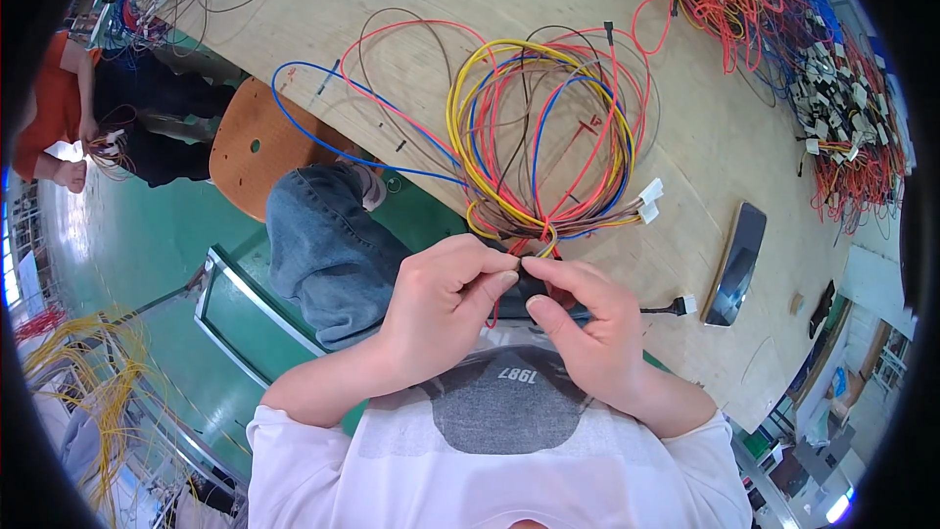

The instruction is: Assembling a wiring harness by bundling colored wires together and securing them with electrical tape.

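A coiled wire harness (452, 127) of yellow, red, blue and brown wires lies on the wooden table near its front edge. Just below the coil, my left hand (436, 309) and my right hand (597, 328) meet, thumbs and forefingers closed in a pinch. Between the fingertips is a small dark piece, too covered to name, close to the ends of the harness wires. A thin red wire loop hangs beneath my left fingers. White connectors (648, 201) stick out at the coil's right side. A black lead with a white-tipped connector (682, 306) emerges beside my right hand.
A phone (734, 264) lies on the table (725, 147) at right. Large wire bundles (847, 103) pile up at far right, more wires at far left. An orange-brown chair (240, 152) stands left, near another person in orange (49, 103). Yellow wires (108, 372) hang at lower left.
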Motion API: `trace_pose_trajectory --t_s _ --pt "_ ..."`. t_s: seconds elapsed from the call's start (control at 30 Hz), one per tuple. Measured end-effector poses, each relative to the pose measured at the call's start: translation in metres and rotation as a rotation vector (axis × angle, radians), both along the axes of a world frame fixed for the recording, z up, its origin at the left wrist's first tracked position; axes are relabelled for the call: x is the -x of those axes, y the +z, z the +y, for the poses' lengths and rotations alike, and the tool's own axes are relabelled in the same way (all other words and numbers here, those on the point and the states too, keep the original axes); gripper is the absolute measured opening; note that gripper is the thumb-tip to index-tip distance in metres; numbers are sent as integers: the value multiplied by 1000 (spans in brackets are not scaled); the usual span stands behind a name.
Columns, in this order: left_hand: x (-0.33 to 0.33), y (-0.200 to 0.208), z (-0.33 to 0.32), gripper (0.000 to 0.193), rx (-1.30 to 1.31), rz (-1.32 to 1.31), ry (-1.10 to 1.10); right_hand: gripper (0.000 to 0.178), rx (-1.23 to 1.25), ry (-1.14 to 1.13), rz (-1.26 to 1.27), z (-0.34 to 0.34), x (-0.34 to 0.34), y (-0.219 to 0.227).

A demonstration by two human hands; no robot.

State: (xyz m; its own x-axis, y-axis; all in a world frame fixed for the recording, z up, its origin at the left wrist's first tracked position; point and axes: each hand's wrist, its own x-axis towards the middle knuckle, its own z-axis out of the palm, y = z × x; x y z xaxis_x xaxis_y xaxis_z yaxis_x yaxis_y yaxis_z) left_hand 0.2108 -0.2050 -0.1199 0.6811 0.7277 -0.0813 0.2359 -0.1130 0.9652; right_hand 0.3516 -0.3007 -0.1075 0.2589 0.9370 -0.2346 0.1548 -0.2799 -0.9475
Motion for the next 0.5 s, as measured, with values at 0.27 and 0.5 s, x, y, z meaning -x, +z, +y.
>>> trace_pose_trajectory --t_s 0.27,0.5 --pt "3 2 -6 6 260 26 53 22 -161 67 -286 9 1 -4" --pt "6 14 -1 5 276 65 27 13 -258 340 -524 26 -13 -1"
